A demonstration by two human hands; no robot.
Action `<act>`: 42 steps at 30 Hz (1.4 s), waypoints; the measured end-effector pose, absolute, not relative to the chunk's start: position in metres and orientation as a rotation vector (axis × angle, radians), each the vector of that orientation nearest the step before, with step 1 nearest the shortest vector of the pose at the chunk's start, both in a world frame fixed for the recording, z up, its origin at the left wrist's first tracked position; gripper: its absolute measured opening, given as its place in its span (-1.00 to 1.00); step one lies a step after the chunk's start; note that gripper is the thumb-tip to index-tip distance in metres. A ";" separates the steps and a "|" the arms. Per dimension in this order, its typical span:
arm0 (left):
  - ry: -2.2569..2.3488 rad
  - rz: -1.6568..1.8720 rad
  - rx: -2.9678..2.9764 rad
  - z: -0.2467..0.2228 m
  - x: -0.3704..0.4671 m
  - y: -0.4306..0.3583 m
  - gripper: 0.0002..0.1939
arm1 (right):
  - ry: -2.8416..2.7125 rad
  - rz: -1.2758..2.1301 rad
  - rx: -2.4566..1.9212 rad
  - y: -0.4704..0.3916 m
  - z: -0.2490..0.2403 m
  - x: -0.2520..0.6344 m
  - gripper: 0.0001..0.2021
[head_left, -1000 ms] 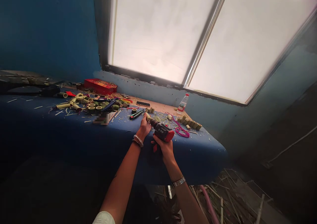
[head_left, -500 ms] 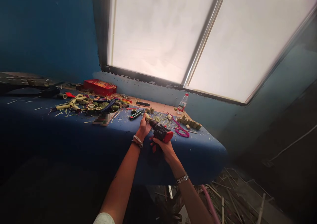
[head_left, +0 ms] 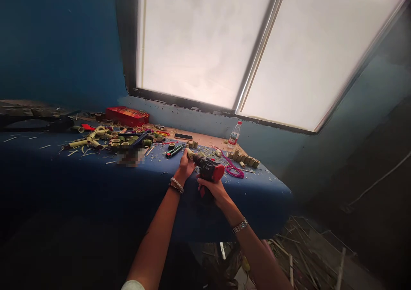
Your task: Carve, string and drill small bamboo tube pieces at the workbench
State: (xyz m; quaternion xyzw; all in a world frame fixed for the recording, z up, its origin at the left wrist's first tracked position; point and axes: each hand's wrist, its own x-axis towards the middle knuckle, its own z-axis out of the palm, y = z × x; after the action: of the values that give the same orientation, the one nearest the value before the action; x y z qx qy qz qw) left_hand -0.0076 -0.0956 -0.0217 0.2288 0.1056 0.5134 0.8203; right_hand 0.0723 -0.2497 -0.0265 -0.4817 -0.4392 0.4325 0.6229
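My right hand (head_left: pixel 212 188) grips the handle of a black and red cordless drill (head_left: pixel 208 169), which points away from me and to the left. Closed around a short piece of bamboo tube (head_left: pixel 189 153) is my left hand (head_left: pixel 185 167), just over the near edge of the blue-covered table (head_left: pixel 154 174). The drill's front end meets the bamboo piece; whether a bit is inside it is hidden. Beyond my left hand lies a utility knife (head_left: pixel 175 151). To the right of the drill is a coil of purple cord (head_left: pixel 234 170).
A row of short bamboo pieces (head_left: pixel 245 158) stands at the right, near a plastic bottle (head_left: pixel 234 135). A phone (head_left: pixel 183 136) lies further back. Bamboo tubes and tools (head_left: pixel 112 138) are heaped at the left by a red box (head_left: pixel 126 116). Bamboo scraps (head_left: pixel 298 247) litter the floor.
My view has shifted slightly. The drill sits a touch more to the right in view, its rear end turned more towards me. Both hands keep their hold.
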 end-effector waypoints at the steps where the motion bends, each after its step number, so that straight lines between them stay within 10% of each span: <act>1: 0.239 1.096 0.481 -0.022 -0.007 -0.095 -0.53 | -0.999 0.983 -1.122 -0.248 -0.029 0.072 -0.63; 42: 0.223 1.090 0.560 -0.015 -0.003 -0.105 -0.59 | -1.041 0.759 -1.181 -0.242 -0.051 0.065 -0.71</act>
State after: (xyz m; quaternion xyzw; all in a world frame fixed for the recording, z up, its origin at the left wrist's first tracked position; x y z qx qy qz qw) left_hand -0.0032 -0.1048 -0.0152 0.2622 0.1045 0.5103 0.8124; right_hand 0.0648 -0.2415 -0.0511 -0.5183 -0.4566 0.3329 0.6419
